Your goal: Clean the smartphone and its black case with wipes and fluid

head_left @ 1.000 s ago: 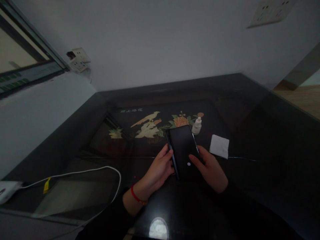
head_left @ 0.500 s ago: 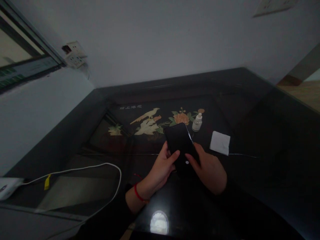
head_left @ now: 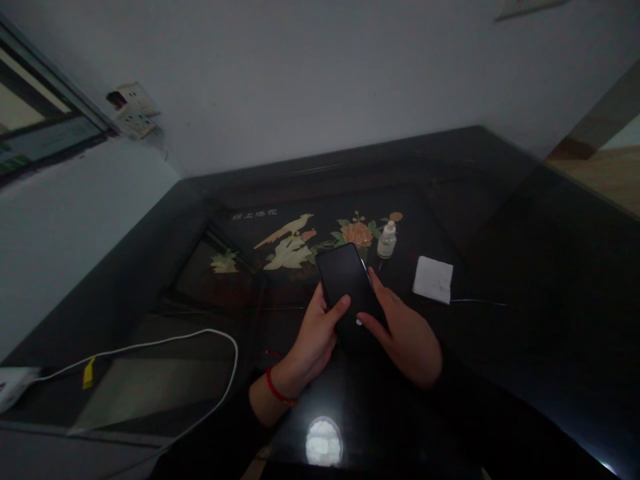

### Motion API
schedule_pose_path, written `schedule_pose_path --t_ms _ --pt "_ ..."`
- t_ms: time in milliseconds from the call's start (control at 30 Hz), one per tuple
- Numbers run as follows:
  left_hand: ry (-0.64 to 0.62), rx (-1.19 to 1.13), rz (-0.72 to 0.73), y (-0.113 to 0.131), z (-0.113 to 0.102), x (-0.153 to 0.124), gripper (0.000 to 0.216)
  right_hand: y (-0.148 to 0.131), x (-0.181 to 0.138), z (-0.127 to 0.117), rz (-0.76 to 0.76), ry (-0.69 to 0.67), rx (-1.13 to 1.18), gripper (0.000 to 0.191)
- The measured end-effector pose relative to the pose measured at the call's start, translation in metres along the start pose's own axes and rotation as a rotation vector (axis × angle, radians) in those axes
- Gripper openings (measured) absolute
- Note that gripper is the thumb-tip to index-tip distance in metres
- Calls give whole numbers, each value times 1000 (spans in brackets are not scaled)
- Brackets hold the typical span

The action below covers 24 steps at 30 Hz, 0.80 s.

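A black smartphone (head_left: 345, 277) is held between both hands above the dark glossy table, its screen dark apart from a small pale round icon low on it. My left hand (head_left: 315, 333) grips the phone's left side, thumb lying on the screen; a red cord bracelet circles that wrist. My right hand (head_left: 407, 337) is closed around the lower right side, and its thumb tip rests by the round icon. Just beyond the phone stands a small clear dropper bottle (head_left: 387, 241) with a white cap. To the right of it lies a folded white tissue (head_left: 433, 279).
The dark table (head_left: 500, 213) has an inlaid bird-and-flower picture (head_left: 290, 253). A white cable (head_left: 165, 340) with a yellow tag (head_left: 89, 373) runs from a white device (head_left: 15, 387) on the left. Wall sockets (head_left: 134, 110) sit near the window.
The view has shifted slightly. Both hands and the phone sit a little further left in view. My right index finger has extended further along the phone's right edge.
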<state>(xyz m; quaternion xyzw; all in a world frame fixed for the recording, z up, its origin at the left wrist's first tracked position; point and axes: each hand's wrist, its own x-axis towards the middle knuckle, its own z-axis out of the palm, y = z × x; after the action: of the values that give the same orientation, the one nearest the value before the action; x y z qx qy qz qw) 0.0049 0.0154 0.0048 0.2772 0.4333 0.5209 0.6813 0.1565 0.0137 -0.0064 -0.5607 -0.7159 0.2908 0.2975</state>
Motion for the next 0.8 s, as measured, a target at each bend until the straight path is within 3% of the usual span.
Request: schedule_pose_path --t_ms 133,233,400,800 --pt "12 47 73 11 -7 5 53 5 8 -15 176 -382 645 63" --pt "13 56 123 17 -10 8 53 5 12 -22 272 -561 877 51" --pt "-16 61 155 17 -11 8 54 6 13 -20 313 -516 903 36" --pt "0 106 157 15 -9 4 54 10 13 -14 289 -450 788 33"
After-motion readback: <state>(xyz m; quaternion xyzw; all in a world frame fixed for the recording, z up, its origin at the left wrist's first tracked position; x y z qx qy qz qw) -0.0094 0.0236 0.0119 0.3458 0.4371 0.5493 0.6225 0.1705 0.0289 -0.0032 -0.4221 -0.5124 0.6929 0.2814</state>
